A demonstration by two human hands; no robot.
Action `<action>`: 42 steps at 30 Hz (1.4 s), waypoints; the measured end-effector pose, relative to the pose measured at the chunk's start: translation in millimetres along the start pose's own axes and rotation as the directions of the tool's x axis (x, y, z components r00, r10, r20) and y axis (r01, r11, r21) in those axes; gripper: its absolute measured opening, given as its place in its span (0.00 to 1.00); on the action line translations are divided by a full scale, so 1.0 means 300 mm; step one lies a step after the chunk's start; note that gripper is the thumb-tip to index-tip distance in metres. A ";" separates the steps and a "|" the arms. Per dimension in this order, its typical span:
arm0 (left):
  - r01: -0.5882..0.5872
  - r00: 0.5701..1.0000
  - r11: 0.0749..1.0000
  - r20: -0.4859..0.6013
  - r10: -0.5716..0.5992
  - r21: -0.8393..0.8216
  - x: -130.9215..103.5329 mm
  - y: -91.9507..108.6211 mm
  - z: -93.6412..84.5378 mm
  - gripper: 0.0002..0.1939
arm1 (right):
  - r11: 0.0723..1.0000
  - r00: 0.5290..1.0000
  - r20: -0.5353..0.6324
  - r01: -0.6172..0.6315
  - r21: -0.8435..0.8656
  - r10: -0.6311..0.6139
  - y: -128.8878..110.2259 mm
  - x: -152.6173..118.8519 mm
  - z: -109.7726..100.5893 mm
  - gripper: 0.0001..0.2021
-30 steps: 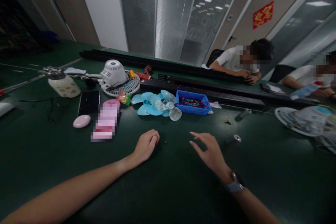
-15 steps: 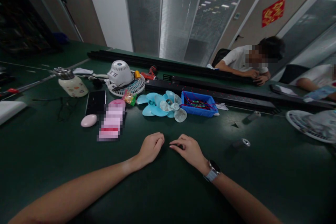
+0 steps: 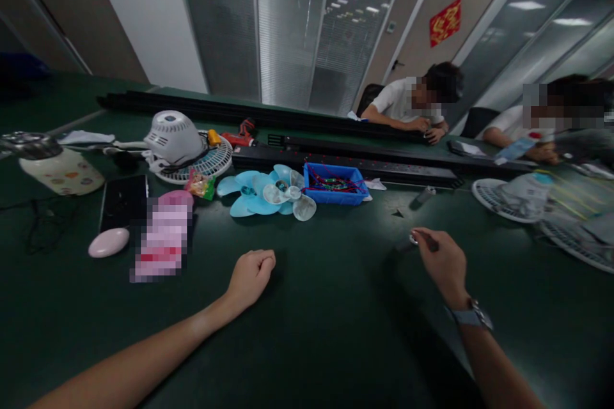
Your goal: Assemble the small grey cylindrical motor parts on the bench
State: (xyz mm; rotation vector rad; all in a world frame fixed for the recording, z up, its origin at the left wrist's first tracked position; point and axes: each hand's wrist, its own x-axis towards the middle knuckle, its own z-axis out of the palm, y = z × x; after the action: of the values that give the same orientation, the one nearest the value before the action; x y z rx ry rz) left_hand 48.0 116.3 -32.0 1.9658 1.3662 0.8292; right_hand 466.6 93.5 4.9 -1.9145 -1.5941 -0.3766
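Note:
My left hand (image 3: 252,276) rests closed in a fist on the green table; whatever its fingers hold, if anything, is hidden. On the right, my right hand (image 3: 444,262), with a watch at the wrist, has thumb and fingers pinched together at the shiny end of a small metal cylinder (image 3: 404,245). Whether the fingers grip the cylinder or a tiny piece at its end cannot be made out. A second metal cylinder (image 3: 424,197) lies farther back. Beyond my left hand are light blue fan blades (image 3: 249,195) and a blue bin (image 3: 336,195) of wires and circuit boards.
At left are a floral jug (image 3: 64,172), a pink mouse (image 3: 109,243), a tablet (image 3: 123,201), a white fan head (image 3: 175,137) and a red drill (image 3: 240,134). Black rails (image 3: 345,163) run across the back. More fan parts (image 3: 513,198) lie right; two people sit opposite.
My right hand has moved right, away from my left hand, to the nearer metal cylinder. My left hand stays closed on the table. The view has turned to the right.

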 end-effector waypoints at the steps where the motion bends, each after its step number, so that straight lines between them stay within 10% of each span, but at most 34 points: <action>1: -0.004 1.000 1.000 -0.003 0.004 0.003 0.000 0.001 -0.002 0.16 | 1.000 1.000 0.015 -0.011 -0.005 0.011 0.010 -0.008 0.000 0.22; 29: -0.061 0.998 0.997 -0.011 0.061 0.056 0.000 -0.006 -0.010 0.16 | 0.985 0.984 0.104 -0.136 -0.104 0.147 0.013 -0.072 0.054 0.18; 42: -0.038 0.999 0.999 -0.024 0.038 0.005 -0.004 -0.010 -0.007 0.16 | 0.978 0.986 0.122 -0.132 0.159 0.113 -0.095 -0.094 0.072 0.30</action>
State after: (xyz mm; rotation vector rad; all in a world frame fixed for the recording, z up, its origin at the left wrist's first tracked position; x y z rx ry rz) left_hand 44.4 116.1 -33.2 1.9967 1.3491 0.8709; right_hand 429.2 87.1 -20.5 -1.9218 -1.5169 -0.0812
